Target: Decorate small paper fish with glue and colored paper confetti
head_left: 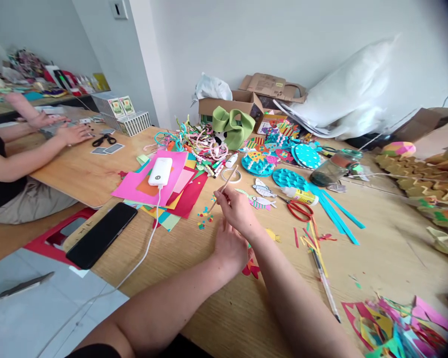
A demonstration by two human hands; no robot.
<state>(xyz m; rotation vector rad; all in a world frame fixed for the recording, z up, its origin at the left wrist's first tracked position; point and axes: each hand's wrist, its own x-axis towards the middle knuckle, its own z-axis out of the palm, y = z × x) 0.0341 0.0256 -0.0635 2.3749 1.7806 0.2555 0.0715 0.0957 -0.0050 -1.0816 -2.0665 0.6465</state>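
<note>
My right hand is closed around a thin wooden stick. The stick's lower tip points down at a scatter of small coloured paper dots on the table. Just below it, my left hand rests close to the tabletop, its fingers mostly hidden behind the right hand. Whether it holds anything is hidden. A red paper cutout shows partly beneath my right forearm, and a yellow paper cutout lies beside it. Striped paper fish lie to the right of my right hand.
Coloured paper sheets lie to the left, with a white power bank on top. Nearby are a black phone, red-handled scissors, a glue bottle, a glass jar and a pen. Another person's hands work at left.
</note>
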